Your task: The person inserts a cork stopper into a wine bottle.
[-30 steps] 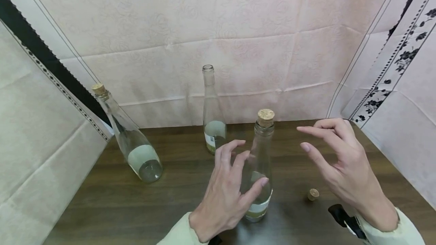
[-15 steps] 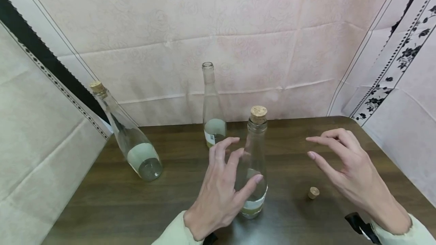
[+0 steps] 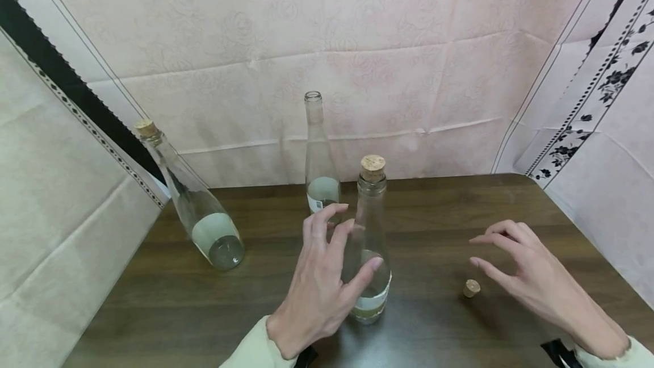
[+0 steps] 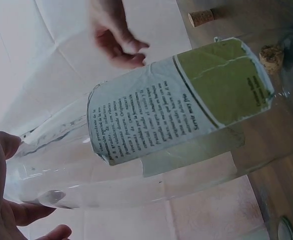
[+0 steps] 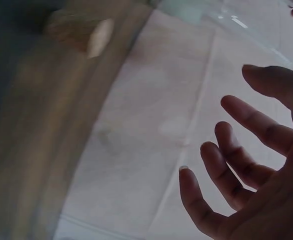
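Observation:
My left hand [image 3: 319,277] holds an upright clear glass bottle [image 3: 375,223], thumb on the near side and fingers reaching behind it. A large cork stopper [image 3: 373,164] sits in its mouth. The left wrist view shows the bottle's white and green label [image 4: 181,100] up close, and a cork [image 4: 271,59] shows through the glass near its base. My right hand [image 3: 531,277], fingers loosely bent and holding nothing, hovers just right of a small loose cork [image 3: 471,288] on the table. That cork [image 5: 81,32] is blurred in the right wrist view.
Behind my left hand stands an uncorked glass bottle [image 3: 318,146], its lower part partly hidden. A corked bottle [image 3: 196,209] stands at the left, appearing tilted. Pale cloth [image 3: 383,72] hangs around the wooden table [image 3: 245,311] at the back and sides.
My left hand and its bottle have moved to the left. My right hand has gone down and to the right, coming beside the loose cork. The other bottles have stayed put.

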The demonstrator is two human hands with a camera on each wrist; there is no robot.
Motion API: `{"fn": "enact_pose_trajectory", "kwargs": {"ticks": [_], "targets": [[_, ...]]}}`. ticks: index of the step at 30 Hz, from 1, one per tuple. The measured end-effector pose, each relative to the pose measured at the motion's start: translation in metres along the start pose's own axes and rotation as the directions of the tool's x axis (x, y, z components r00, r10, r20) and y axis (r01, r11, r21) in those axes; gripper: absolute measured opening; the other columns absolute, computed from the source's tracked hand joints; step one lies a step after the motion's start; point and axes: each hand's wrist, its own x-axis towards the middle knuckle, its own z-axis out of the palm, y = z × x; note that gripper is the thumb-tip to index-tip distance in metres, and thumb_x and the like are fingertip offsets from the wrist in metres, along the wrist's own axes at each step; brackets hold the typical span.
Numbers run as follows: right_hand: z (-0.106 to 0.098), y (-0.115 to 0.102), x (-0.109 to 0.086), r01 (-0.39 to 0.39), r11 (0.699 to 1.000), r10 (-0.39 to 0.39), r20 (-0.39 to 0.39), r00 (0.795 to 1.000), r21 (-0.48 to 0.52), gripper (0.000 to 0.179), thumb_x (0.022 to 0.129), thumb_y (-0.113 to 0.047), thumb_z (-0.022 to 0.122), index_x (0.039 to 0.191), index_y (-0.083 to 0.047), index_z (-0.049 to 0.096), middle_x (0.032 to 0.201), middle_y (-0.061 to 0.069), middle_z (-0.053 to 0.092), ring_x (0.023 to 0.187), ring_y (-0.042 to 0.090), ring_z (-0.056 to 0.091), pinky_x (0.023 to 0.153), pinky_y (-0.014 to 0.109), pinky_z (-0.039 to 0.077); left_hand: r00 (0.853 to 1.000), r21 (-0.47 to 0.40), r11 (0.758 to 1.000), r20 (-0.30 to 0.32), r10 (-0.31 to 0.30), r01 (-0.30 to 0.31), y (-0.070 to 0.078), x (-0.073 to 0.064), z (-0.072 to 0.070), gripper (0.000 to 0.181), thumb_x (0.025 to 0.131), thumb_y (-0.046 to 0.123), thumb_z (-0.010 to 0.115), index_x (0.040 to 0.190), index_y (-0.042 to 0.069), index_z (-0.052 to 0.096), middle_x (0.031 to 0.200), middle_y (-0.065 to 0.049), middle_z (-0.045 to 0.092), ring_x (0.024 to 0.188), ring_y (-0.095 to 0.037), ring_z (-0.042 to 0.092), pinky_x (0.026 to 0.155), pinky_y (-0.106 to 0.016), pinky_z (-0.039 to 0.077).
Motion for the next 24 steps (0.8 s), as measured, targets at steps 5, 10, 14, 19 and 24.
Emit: {"fn": "enact_pose_trajectory", "kwargs": {"ticks": [5,10,14,19,24], "targets": [[0.013,0.016,-0.02,-0.038,0.999,0.04,0.062,0.997,-0.024,0.039,0.064,-0.014,0.086,0.097,-0.025,0.069,0.1,-0.012,0.055,0.101,0.002,0.043,0.092,0.005,0.024,1.0,0.007,1.0,0.01,-0.029,0.029,-0.003,-0.001,-0.003,0.046,0.093,0.052,0.054,0.12,0.015,0.056,0.147,-0.002,0.031,0.133,-0.022,0.031,0.097,-0.041,0.044],[0.023,0.023,-0.033,-0.071,0.997,0.075,0.12,0.99,-0.039,0.038,0.066,-0.028,0.087,0.098,-0.027,0.068,0.102,-0.016,0.054,0.102,-0.001,0.042,0.089,0.006,0.026,0.999,0.008,0.999,0.004,-0.04,0.04,-0.007,-0.001,-0.006,0.044,0.093,0.051,0.054,0.12,0.016,0.056,0.147,-0.003,0.031,0.132,-0.023,0.031,0.096,-0.041,0.043],[0.028,0.025,-0.039,-0.06,0.998,0.065,0.143,0.988,-0.035,0.036,0.065,-0.032,0.087,0.096,-0.027,0.069,0.098,-0.018,0.053,0.099,-0.001,0.043,0.086,0.007,0.027,0.999,0.013,0.999,-0.001,-0.047,0.047,-0.012,-0.002,-0.009,0.044,0.092,0.05,0.055,0.121,0.017,0.055,0.146,-0.004,0.032,0.131,-0.023,0.03,0.094,-0.04,0.044],[0.032,0.027,-0.043,-0.055,0.998,0.059,0.153,0.986,-0.033,0.034,0.065,-0.031,0.087,0.094,-0.029,0.069,0.097,-0.019,0.052,0.096,-0.002,0.042,0.085,0.008,0.028,0.998,0.018,0.998,-0.015,-0.061,0.062,-0.019,-0.003,-0.013,0.044,0.092,0.048,0.057,0.122,0.016,0.055,0.146,-0.004,0.032,0.129,-0.021,0.031,0.092,-0.037,0.045],[0.034,0.027,-0.045,-0.044,0.999,0.047,0.161,0.986,-0.026,0.033,0.065,-0.029,0.087,0.092,-0.034,0.068,0.096,-0.018,0.051,0.095,-0.004,0.041,0.083,0.01,0.029,0.996,0.02,0.996,-0.016,-0.087,0.087,-0.026,-0.002,-0.017,0.044,0.092,0.049,0.056,0.121,0.016,0.056,0.146,-0.006,0.032,0.13,-0.02,0.03,0.096,-0.037,0.045]]}}
